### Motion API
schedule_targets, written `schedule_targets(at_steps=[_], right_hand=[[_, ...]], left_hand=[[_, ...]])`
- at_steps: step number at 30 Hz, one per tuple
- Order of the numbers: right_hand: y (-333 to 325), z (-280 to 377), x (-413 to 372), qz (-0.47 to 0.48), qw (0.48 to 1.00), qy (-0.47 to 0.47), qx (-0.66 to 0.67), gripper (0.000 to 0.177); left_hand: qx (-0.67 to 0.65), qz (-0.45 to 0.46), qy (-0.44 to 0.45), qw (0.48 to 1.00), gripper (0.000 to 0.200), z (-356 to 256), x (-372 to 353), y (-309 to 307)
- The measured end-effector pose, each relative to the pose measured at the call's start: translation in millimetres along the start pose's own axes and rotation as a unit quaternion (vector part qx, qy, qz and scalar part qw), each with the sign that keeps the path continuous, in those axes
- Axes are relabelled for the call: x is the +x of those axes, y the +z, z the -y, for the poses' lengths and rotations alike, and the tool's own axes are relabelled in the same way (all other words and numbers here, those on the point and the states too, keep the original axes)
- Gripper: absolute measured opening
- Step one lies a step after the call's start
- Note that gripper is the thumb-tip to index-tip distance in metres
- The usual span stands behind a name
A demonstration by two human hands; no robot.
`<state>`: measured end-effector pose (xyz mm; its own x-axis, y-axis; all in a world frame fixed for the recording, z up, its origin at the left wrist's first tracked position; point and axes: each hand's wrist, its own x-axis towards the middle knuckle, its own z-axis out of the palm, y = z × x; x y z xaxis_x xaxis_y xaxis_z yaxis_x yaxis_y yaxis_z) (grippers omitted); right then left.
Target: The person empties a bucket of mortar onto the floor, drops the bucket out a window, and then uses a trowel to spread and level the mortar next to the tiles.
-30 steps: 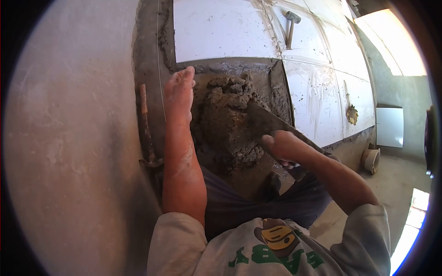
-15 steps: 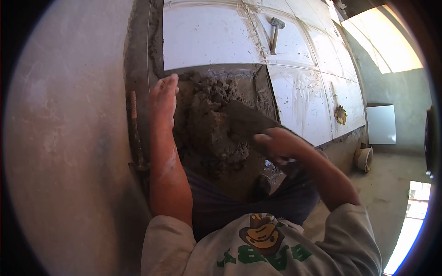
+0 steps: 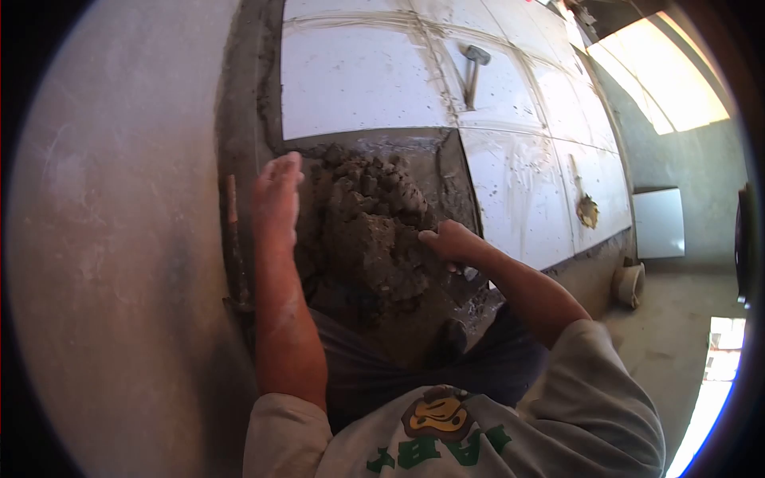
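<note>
A heap of wet grey-brown mortar (image 3: 370,231) lies on the floor between my arms, below the edge of a white tile (image 3: 358,72). Over the left side of the heap, my left hand (image 3: 279,191) is raised with its fingers stretched out, holding nothing. My right hand (image 3: 453,245) is at the heap's right side, wrapped round the handle of a trowel. The trowel's mud-coloured blade is hard to tell from the mortar.
A mallet (image 3: 472,76) and a mud-caked piece (image 3: 587,211) lie on the tiles. Along the left wall (image 3: 119,199) rests a long-handled tool (image 3: 232,199). At the right are a bucket (image 3: 629,284) and a loose white tile (image 3: 660,223).
My right hand has moved left and slightly down with the trowel, closer to the heap. The view has shifted, so the tiles and left hand sit lower in the frame.
</note>
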<state>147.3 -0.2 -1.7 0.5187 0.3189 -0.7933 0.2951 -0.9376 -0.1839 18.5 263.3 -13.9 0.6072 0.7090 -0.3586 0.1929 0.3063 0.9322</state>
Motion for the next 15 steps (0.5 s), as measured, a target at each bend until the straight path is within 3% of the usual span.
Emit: schedule_targets(at_steps=[3,4,8,10,15], right_hand=[[-6,-7,15,0.035,0.997,-0.053,0.042,0.063],[-3,-14,21,0.037,0.998,-0.021,0.052,0.06],[3,-24,12,-0.016,0.996,-0.062,0.058,0.054],[9,-38,11,0.005,0.985,-0.048,0.167,0.045],[0,-55,0,0.034,0.967,-0.062,0.246,0.042]], left_hand=[[0.001,0.023,0.052,0.998,0.042,-13,-21,18],[0.023,0.038,0.012,0.999,0.042,-13,-21,18],[0.031,0.045,0.038,0.998,0.043,5,-1,14],[-0.003,0.024,-0.013,1.0,0.041,1,-2,14],[0.025,0.059,-0.022,0.998,0.041,4,-4,22]])
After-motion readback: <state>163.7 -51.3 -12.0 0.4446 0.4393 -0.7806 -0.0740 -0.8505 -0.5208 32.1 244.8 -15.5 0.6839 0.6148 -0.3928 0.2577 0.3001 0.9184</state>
